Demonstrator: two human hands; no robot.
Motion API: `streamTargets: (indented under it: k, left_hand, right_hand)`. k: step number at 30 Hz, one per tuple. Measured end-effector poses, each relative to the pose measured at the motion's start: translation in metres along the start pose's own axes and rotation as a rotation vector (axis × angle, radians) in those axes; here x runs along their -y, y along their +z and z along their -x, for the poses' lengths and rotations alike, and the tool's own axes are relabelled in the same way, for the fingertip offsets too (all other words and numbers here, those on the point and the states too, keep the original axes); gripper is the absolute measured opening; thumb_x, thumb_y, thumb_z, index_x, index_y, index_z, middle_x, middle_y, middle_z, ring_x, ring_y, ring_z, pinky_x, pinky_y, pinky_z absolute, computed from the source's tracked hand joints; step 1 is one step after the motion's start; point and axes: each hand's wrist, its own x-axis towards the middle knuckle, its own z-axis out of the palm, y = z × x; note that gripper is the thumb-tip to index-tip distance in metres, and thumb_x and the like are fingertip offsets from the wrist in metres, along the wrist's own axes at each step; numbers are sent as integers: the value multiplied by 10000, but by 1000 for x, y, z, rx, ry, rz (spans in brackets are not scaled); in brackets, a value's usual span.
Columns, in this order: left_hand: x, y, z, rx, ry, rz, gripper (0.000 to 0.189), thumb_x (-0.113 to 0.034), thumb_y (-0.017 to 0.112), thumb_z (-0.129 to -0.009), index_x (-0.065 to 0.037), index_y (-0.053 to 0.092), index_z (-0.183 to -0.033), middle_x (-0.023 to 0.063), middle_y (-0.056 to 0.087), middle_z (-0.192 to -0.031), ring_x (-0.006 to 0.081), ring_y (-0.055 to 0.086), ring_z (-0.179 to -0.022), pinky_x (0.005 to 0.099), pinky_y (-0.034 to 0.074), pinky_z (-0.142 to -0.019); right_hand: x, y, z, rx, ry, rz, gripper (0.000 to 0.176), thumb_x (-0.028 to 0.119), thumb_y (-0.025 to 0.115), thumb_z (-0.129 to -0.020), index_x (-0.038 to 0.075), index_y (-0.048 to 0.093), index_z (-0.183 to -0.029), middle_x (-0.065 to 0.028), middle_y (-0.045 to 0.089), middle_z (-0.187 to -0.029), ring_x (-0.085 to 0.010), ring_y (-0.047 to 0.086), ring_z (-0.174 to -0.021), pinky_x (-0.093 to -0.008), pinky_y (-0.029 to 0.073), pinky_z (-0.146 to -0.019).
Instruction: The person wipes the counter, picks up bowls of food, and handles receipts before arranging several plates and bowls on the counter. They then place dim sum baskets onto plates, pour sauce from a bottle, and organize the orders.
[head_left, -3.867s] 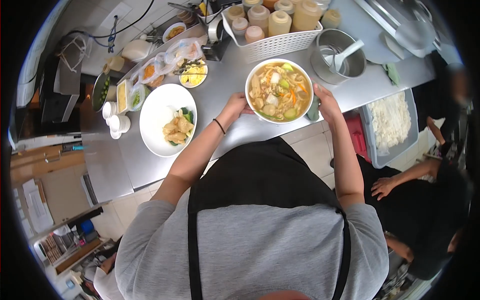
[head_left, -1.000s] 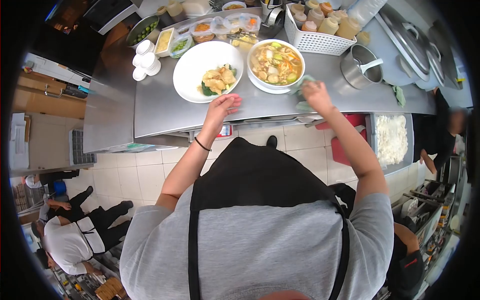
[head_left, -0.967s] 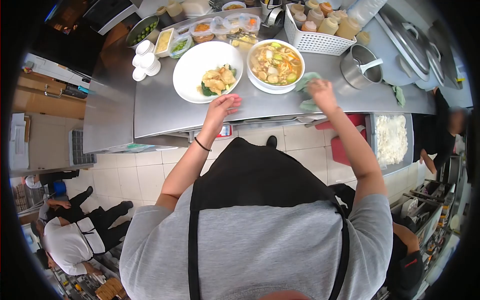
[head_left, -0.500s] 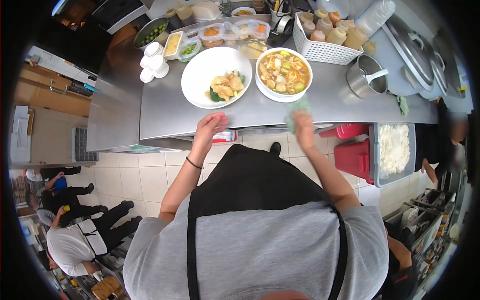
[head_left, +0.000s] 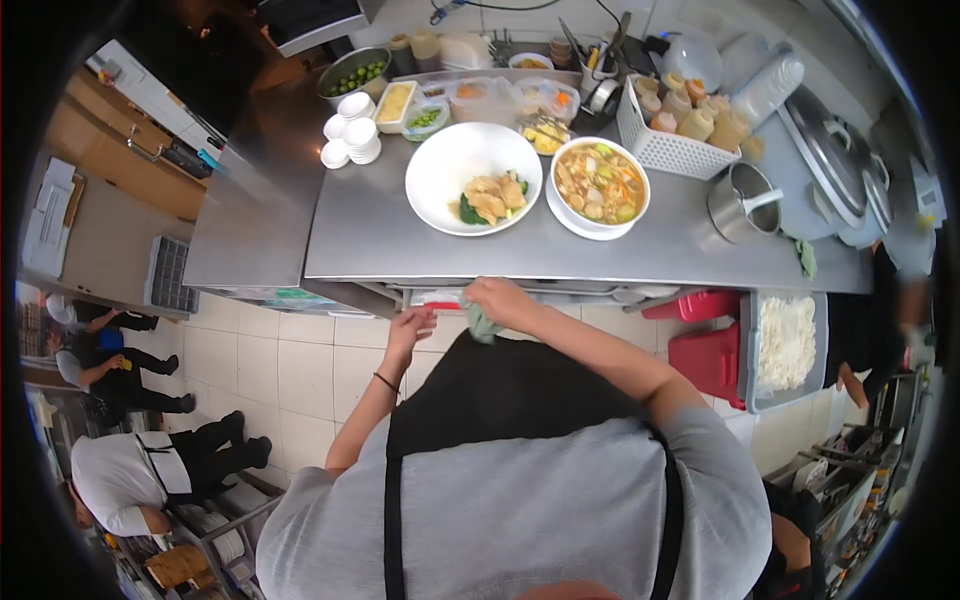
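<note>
My right hand (head_left: pixel 503 303) is closed on a crumpled green cloth (head_left: pixel 482 325) in front of the counter's edge, above the black apron. Just left of it, my left hand (head_left: pixel 408 332) is held low with loosely bent fingers and nothing visible in it. On the steel counter (head_left: pixel 390 250), beyond both hands, stands a wide white bowl (head_left: pixel 432 175) with pale sliced pieces (head_left: pixel 492 198) over green vegetables. Right beside it is a white bowl of vegetable soup (head_left: pixel 598 182) on a white saucer (head_left: pixel 590 230).
Small white cups (head_left: pixel 352 130), tubs of ingredients and a pot of green fruit (head_left: pixel 355 75) line the back. At right stand a white basket (head_left: pixel 665 150) of sauce bottles and a steel pot (head_left: pixel 735 210). A grey bin (head_left: pixel 785 400) holds white contents. Other people stand left and right.
My right hand has drawn the cloth left and back, from beside the soup bowl to before the counter's edge. My left hand has dropped lower. The view has shifted.
</note>
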Motion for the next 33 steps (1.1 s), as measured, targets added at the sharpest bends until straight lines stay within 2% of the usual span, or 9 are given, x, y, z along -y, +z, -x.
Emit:
streamTargets:
  k: [8, 10, 15, 17, 19, 20, 25, 32, 33]
  left_hand:
    - [128, -65, -21, -94, -324, -203, 210, -194, 508, -808, -44, 585, -933, 79, 614, -828, 163, 582, -682, 280, 462, -592]
    - [163, -83, -20, -135, -345, -199, 212, -206, 541, -777, -23, 592, -870, 75, 609, -730, 155, 573, -571, 269, 456, -470]
    - [269, -151, -22, -128, -441, -975, 263, -239, 559, -747, -1, 601, -643, 106, 604, -573, 201, 594, -479, 297, 489, -469]
    - [260, -163, -6, -236, -554, -745, 252, -232, 551, -741, -9, 600, -634, 102, 605, -578, 198, 596, -489, 303, 492, -469]
    - [232, -179, 18, -187, -137, -820, 208, -209, 548, -725, -17, 623, -693, 93, 605, -584, 181, 591, -486, 304, 490, -454]
    - [198, -163, 27, -473, -499, -503, 191, -193, 550, -721, -20, 630, -723, 87, 602, -590, 172, 588, -484, 291, 486, -446]
    - [154, -146, 54, -759, -508, -237, 187, -181, 557, -713, -14, 627, -755, 77, 592, -583, 158, 586, -484, 272, 479, -436]
    - [219, -127, 68, -400, -381, -607, 243, -232, 567, -726, -19, 642, -813, 94, 613, -620, 181, 598, -506, 301, 494, -460]
    - [179, -109, 72, -484, -622, -503, 261, -269, 561, -742, -26, 641, -789, 100, 618, -631, 199, 606, -523, 322, 499, -466]
  right_hand:
    - [-22, -86, -39, 74, 53, 532, 312, 368, 541, -777, 67, 619, -806, -60, 590, -894, -287, 527, -915, -581, 281, -840]
    - [-25, -115, -70, 234, 135, 506, 277, 333, 546, -777, 69, 624, -811, -74, 591, -900, -283, 547, -874, -493, 365, -824]
    - [-91, -144, -184, -212, 89, 137, 109, 75, 583, -749, 31, 618, -843, -123, 598, -801, -273, 575, -739, -336, 447, -655]
    - [-124, -127, -233, -249, 54, 162, 126, 30, 550, -738, 33, 628, -837, -148, 601, -824, -296, 575, -758, -353, 449, -679]
    - [-152, -100, -278, -208, 29, 261, 185, 0, 510, -721, 52, 650, -829, -175, 607, -829, -315, 582, -772, -371, 453, -705]
    - [-171, -82, -298, -170, 23, 328, 219, 3, 501, -710, 76, 664, -836, -181, 608, -816, -320, 587, -783, -376, 460, -719]
    - [-214, -23, -360, 255, 185, 623, 187, 93, 533, -708, 99, 664, -840, -165, 618, -846, -299, 593, -836, -401, 469, -743]
    - [-221, -21, -376, 360, 130, 613, 211, 183, 603, -676, 142, 651, -877, -112, 622, -899, -267, 594, -850, -382, 477, -743]
    - [-224, -25, -381, 398, 123, 586, 200, 172, 592, -677, 136, 654, -864, -117, 622, -888, -267, 594, -841, -380, 475, -742]
